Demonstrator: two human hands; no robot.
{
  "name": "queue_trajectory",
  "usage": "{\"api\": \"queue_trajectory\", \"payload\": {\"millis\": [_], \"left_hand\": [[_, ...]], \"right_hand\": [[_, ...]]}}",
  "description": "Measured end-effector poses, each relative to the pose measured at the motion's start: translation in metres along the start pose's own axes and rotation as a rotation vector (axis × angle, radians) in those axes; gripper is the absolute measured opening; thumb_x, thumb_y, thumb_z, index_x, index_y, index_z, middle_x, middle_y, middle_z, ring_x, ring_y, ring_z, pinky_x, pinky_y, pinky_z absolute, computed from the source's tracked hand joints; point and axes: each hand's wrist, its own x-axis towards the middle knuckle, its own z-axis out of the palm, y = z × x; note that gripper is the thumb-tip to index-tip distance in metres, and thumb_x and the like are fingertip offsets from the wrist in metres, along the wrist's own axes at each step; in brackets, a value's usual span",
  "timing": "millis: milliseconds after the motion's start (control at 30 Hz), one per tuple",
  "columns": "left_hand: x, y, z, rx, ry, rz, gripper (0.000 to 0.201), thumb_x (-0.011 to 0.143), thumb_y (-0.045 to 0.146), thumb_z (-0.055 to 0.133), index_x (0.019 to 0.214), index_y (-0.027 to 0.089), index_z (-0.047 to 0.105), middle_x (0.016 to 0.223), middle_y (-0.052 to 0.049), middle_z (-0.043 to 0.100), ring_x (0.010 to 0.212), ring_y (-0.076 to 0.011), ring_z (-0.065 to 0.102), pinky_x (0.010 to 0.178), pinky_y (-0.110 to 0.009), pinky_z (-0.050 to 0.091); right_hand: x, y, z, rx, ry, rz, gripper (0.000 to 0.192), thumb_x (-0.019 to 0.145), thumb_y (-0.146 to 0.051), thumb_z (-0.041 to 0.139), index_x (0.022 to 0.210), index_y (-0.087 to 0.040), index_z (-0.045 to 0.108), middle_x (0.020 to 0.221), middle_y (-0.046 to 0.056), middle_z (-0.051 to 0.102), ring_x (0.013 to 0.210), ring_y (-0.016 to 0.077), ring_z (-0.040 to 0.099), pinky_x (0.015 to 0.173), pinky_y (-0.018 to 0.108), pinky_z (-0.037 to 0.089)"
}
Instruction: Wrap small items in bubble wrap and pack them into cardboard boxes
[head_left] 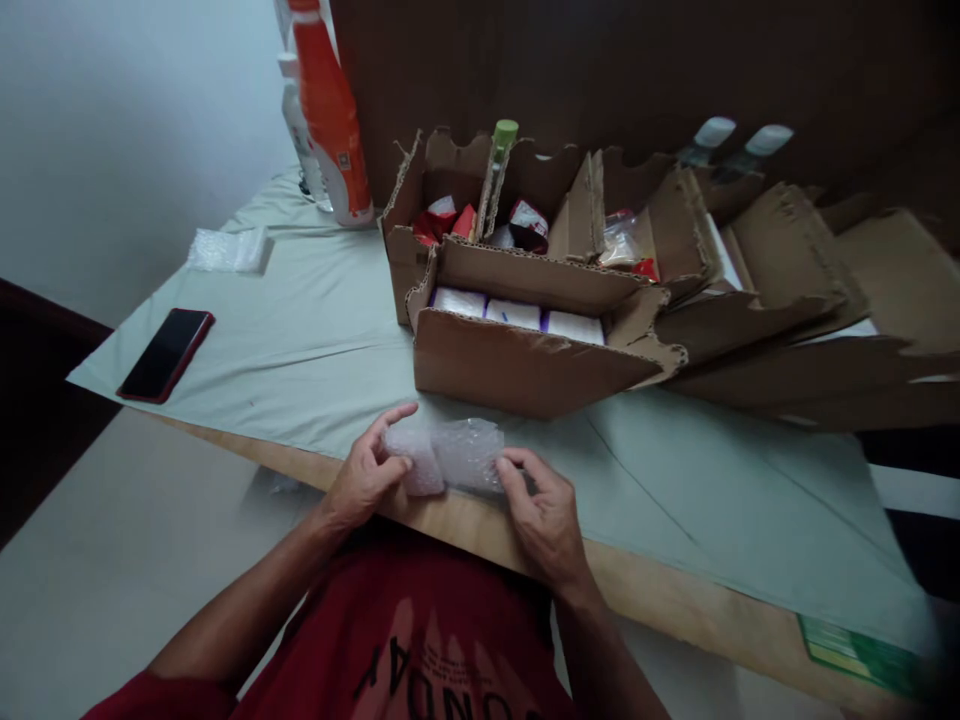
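A folded piece of clear bubble wrap [466, 455] is stretched between my two hands, just above the table's front edge. My left hand [365, 470] grips its left end, thumb on top and index finger stretched out behind. At the right end, my right hand [541, 505] pinches the wrap's edge between thumb and fingers. The left part looks thicker and doubled over. Whether anything lies inside the wrap I cannot tell. Just beyond my hands stands a small cardboard box [525, 365] holding white packets [514, 313] with purple edges.
Behind stand several open cardboard compartments [660, 300] with red and clear packets. A phone [166, 355] and another bubble wrap piece [227, 250] lie left on the pale green cloth [315, 340]. An orange bottle [334, 120] stands at the back left. A green packet [855, 650] sits front right.
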Motion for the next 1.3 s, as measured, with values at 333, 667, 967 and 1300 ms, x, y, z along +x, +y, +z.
{"api": "queue_trajectory", "payload": {"millis": [333, 667, 967, 1300], "left_hand": [[0.019, 0.005, -0.045, -0.057, 0.082, 0.153, 0.079, 0.064, 0.025, 0.073, 0.14, 0.019, 0.055, 0.122, -0.013, 0.071, 0.115, -0.0284, 0.063, 0.096, -0.039, 0.048], [-0.017, 0.085, -0.032, 0.759, 0.085, 0.625, 0.069, 0.077, 0.04, 0.082, 0.141, 0.024, 0.059, 0.143, -0.01, 0.063, 0.137, -0.0335, 0.053, 0.119, -0.051, 0.036], [0.024, 0.061, -0.032, 0.962, -0.461, 0.28, 0.019, 0.08, 0.038, 0.071, 0.08, 0.02, 0.071, 0.083, -0.003, 0.069, 0.079, -0.0204, 0.062, 0.071, -0.029, 0.046], [0.032, 0.068, -0.066, 0.869, -0.361, 0.116, 0.024, 0.078, 0.029, 0.066, 0.1, 0.02, 0.068, 0.084, -0.002, 0.068, 0.077, -0.0187, 0.062, 0.072, -0.03, 0.048]], "right_hand": [[0.033, 0.016, 0.034, 0.214, -0.173, 0.209, 0.039, 0.079, -0.046, 0.07, 0.106, -0.019, 0.071, 0.086, 0.005, 0.075, 0.073, 0.0186, 0.065, 0.068, 0.03, 0.05], [0.023, -0.056, 0.003, -0.106, -0.089, -0.424, 0.02, 0.098, -0.023, 0.058, 0.086, -0.023, 0.073, 0.077, 0.001, 0.074, 0.07, 0.0168, 0.063, 0.071, 0.033, 0.044], [0.014, -0.077, -0.068, 0.01, 0.197, -0.385, 0.008, 0.09, -0.022, 0.074, 0.093, -0.028, 0.079, 0.081, -0.001, 0.075, 0.071, 0.0159, 0.067, 0.068, 0.031, 0.052], [-0.027, 0.035, -0.087, 0.098, 0.67, 0.223, 0.028, 0.075, -0.043, 0.08, 0.089, -0.019, 0.076, 0.078, 0.003, 0.075, 0.066, 0.0174, 0.067, 0.064, 0.031, 0.054]]}}
